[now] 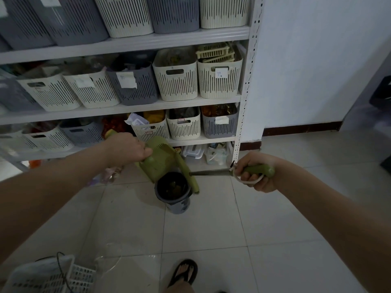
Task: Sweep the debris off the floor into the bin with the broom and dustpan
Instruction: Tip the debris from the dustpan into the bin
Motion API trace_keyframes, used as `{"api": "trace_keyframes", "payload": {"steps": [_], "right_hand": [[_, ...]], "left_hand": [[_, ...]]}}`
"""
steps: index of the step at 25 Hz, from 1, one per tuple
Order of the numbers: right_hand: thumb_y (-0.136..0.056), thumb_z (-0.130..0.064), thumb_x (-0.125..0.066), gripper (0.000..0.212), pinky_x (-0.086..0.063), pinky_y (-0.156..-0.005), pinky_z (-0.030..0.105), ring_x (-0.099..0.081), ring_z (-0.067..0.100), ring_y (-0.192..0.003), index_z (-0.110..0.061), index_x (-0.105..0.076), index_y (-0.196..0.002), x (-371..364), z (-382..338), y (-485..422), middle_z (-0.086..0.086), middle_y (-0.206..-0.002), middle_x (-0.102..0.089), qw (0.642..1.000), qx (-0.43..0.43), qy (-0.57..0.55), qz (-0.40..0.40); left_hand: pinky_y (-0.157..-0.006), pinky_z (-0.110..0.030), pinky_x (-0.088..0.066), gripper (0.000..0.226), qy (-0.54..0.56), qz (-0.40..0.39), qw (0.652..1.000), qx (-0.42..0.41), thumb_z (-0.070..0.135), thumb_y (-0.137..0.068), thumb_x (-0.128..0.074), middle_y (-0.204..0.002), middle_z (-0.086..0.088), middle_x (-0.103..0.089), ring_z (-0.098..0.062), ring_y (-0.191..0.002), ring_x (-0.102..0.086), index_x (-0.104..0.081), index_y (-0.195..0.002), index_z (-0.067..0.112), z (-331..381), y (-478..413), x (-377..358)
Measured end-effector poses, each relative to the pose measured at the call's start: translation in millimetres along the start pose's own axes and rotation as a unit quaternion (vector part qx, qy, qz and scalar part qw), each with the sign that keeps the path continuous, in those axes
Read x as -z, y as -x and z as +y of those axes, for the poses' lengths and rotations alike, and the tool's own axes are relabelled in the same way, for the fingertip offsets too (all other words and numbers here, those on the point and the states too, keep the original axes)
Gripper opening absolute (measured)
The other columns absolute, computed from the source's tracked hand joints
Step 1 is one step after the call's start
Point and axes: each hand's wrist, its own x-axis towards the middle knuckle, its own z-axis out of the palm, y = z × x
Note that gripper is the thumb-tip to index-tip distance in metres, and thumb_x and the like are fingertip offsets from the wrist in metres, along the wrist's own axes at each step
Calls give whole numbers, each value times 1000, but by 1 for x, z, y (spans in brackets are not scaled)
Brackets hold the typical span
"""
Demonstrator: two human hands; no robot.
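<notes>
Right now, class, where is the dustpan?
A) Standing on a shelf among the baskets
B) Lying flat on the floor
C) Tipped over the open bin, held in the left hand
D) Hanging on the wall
C: the left hand grips the green dustpan and holds it tilted just above the dark bin, while the right hand holds the broom beside the bin's rim.

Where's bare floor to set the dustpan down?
Bare tiles right of the bin, out to the wall, and between the bin and the foot. Crowded: the basket and plastic sheet at lower left, a crumpled bag left of the bin, containers under the shelf.
</notes>
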Motion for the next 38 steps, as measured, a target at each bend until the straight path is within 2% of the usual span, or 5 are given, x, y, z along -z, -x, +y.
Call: {"api": "trace_keyframes", "payload": {"steps": [6, 12, 20, 26, 38], "right_hand": [[-86, -8, -39, 26, -24, -23, 7, -37, 6, -21, -11, -40, -61, 4, 0, -4, 0, -38, -43, 997, 1, -52, -65], [-69, -7, -52, 15, -25, -22, 8, -35, 6, -21, -12, -39, -63, 10, -7, -3, -2, -38, -40, 993, 1, -51, -106], [-49, 0, -77, 46, -29, -21, 12, -37, 7, -21, -12, -38, -68, 5, -14, -14, 1, -39, -42, 976, 13, -85, -199], [-72, 2, -63, 14, -40, -24, 19, -49, 15, -26, -3, -51, -66, 13, -35, 4, 8, -43, -53, 947, -16, -134, -290], [-63, 3, -60, 25, -29, -21, 11, -41, 9, -23, -10, -41, -72, -16, -63, 42, 4, -43, -46, 981, 51, -103, -159]], "left_hand": [[-44, -30, -40, 22, 89, 18, 984, 155, 23, -81, -73, -73, -6, -64, -25, -58, -65, -59, -94, 11, -10, 5, -12], [-46, -12, -10, 41, 208, 90, 941, 252, 2, -42, -92, -41, -11, -48, -26, -25, -46, -57, -65, 1, -5, 16, -28], [-44, -27, -33, 33, 288, 94, 885, 353, 19, -69, -85, -52, -17, -57, -33, -43, -57, -58, -74, 0, 14, 29, -49], [-46, -23, -28, 35, 283, 106, 883, 359, 21, -66, -87, -55, -17, -60, -34, -45, -59, -59, -73, 1, 16, 32, -37], [-59, -32, -44, 43, 304, 25, 861, 408, 51, -88, -59, -90, -11, -65, -32, -84, -65, -58, -105, 11, -10, 23, 22]]}}
